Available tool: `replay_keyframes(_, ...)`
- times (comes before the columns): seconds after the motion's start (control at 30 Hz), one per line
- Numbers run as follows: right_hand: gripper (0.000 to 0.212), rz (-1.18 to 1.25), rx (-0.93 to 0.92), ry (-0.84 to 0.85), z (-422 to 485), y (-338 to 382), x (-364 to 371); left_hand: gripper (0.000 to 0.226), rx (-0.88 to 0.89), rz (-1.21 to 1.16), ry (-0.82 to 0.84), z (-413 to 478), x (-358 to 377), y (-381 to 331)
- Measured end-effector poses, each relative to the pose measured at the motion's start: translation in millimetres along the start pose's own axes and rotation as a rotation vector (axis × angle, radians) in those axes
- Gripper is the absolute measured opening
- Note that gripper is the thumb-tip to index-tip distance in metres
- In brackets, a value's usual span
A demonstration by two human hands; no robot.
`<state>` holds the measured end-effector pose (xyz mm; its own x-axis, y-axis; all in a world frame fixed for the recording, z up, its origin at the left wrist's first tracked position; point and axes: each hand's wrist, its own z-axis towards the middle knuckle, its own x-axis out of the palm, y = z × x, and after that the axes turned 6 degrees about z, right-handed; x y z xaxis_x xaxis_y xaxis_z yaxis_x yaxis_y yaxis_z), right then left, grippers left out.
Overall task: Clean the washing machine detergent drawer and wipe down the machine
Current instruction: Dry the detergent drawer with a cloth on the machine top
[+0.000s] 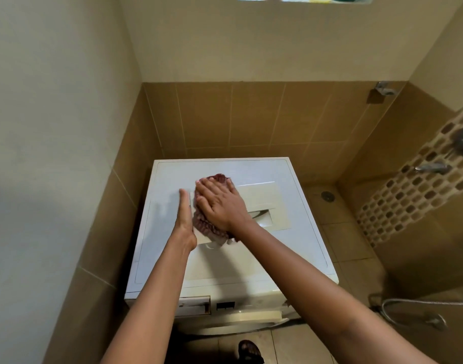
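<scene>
A white washing machine (pixel 172 258) stands in the corner, seen from above. A maroon-and-white patterned cloth (pixel 206 227) lies on its top. My right hand (pixel 220 203) presses flat on the cloth with straight, spread fingers. My left hand (pixel 185 214) stands on its edge on the machine top, fingers straight, touching the cloth's left side. A cream rectangular piece with a handle recess (pixel 267 203) lies on the top, partly under the cloth. The detergent drawer front (pixel 193 306) shows at the machine's front left, between my forearms.
Tiled walls close in on the left (pixel 107 206) and behind. To the right are a floor drain (pixel 327 196), wall taps (pixel 432 168) and a metal shower hose (pixel 409 308). A sandalled foot (pixel 250 352) stands on the floor in front of the machine.
</scene>
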<state>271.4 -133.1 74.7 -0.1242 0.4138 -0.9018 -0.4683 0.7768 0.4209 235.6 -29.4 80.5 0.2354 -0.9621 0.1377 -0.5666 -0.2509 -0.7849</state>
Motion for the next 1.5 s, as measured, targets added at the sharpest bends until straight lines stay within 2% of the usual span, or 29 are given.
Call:
replay_keyframes(0.1,0.048,-0.002,0.111,-0.077,5,-29,-14,0.062,-0.071,0.092,-0.031,-1,2,0)
replay_keyframes(0.27,0.069,-0.044,0.256,-0.116,-3,-87,-38,0.036,-0.029,0.083,-0.107,9,0,5)
replay_keyframes(0.3,0.068,-0.032,0.292,-0.113,-7,-95,-43,0.034,-0.027,0.069,-0.111,10,1,6)
replay_keyframes(0.37,0.052,0.084,0.398,-0.123,-17,-109,-50,0.037,-0.022,0.054,-0.129,12,2,8)
replay_keyframes(0.43,0.038,0.295,0.494,-0.193,-29,-112,-50,0.04,0.0,0.063,-0.149,11,6,10)
replay_keyframes(0.5,0.036,0.338,0.531,-0.285,-43,-99,-43,0.041,0.01,0.077,-0.171,9,8,10)
replay_keyframes(0.6,0.063,0.121,0.595,-0.371,-65,-71,-20,0.04,-0.001,0.045,-0.178,9,7,8)
replay_keyframes(0.67,0.08,0.011,0.617,-0.359,-74,-48,-10,0.041,-0.018,0.036,-0.17,10,6,6)
replay_keyframes(0.77,0.081,-0.041,0.579,-0.303,-74,-11,10,0.047,-0.028,0.015,-0.159,7,7,6)
replay_keyframes(0.87,0.07,-0.051,0.412,-0.277,-66,31,31,0.058,-0.038,-0.041,-0.114,10,4,6)
replay_keyframes(0.9,0.071,-0.029,0.341,-0.217,-63,41,33,0.056,-0.036,-0.032,-0.11,9,2,6)
replay_keyframes(1.0,0.078,0.026,0.098,-0.062,-50,43,26,0.057,-0.031,-0.004,-0.069,7,-4,4)
replay_keyframes(1.17,0.075,-0.07,-0.145,0.01,-26,21,11,0.068,-0.029,-0.062,-0.042,5,-3,1)
replay_keyframes(1.3,0.067,0.003,-0.112,0.01,-9,10,4,0.068,-0.029,-0.05,-0.001,3,-3,-1)
replay_keyframes(1.4,0.06,0.023,0.002,-0.089,2,-11,-4,0.059,-0.059,-0.012,0.024,-1,1,-1)
replay_keyframes(1.5,0.061,-0.021,0.135,-0.167,6,-44,-16,0.052,-0.053,0.103,-0.082,4,1,2)
